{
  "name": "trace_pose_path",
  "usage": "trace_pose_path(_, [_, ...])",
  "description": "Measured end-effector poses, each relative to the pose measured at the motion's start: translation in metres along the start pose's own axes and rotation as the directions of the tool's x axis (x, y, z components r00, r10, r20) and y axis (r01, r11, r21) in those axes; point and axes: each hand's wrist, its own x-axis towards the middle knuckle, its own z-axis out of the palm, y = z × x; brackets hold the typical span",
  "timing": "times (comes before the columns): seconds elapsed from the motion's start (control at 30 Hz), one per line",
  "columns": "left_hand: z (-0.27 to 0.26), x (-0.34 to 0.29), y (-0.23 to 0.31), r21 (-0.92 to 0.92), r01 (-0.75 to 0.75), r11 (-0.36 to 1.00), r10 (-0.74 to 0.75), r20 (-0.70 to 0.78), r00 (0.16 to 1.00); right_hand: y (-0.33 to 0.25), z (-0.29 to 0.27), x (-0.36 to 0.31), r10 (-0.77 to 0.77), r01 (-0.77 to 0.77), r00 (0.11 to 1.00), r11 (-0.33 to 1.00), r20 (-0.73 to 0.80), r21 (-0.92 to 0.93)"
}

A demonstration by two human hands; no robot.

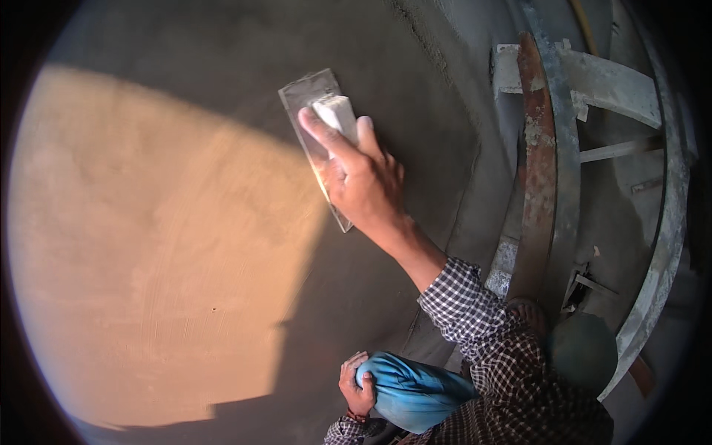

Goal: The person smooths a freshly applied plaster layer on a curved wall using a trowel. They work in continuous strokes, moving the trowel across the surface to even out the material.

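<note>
A plastering trowel (298, 96), with a thin rectangular blade and a pale block handle, lies against a grey plastered surface (363, 319). My right hand (363, 182) is closed round its handle, the arm stretched out in a checked sleeve. The blade sits at the border between shade and a bright sunlit patch (170, 259). My left hand (357, 384) rests over my knee (415, 389) in blue cloth, thumb apart from the bent fingers; it holds no tool.
Along the right stand curved metal beams, one rusty brown (539, 170) and one grey (671, 222), joined by a pale crosspiece (615, 85). A rough raised seam (426, 41) runs along the plaster's right side. My other knee (584, 352) is beside the beams.
</note>
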Motion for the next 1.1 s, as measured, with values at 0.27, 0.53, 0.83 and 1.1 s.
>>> trace_pose_path(0.27, [0.012, 0.005, -0.004, -0.028, -0.03, 0.999, 0.03, 0.024, 0.999, 0.004, 0.011, -0.053, -0.275, 0.275, 0.961, 0.961, 0.025, -0.033])
trace_pose_path(0.53, [-0.005, -0.002, -0.005, 0.005, 0.004, 1.0, -0.004, 0.001, 1.0, 0.028, 0.006, -0.075, 0.185, -0.188, 0.982, 0.978, 0.039, 0.09])
trace_pose_path(0.83, [0.005, -0.001, 0.002, -0.047, -0.01, 0.999, 0.009, -0.026, 1.0, 0.067, -0.02, 0.025, 0.119, -0.123, 0.989, 0.991, -0.082, -0.05])
trace_pose_path(1.1, [0.0, 0.009, 0.006, -0.027, -0.036, 0.999, 0.037, 0.018, 0.999, -0.005, 0.0, -0.009, -0.164, 0.168, 0.981, 0.985, 0.103, -0.04])
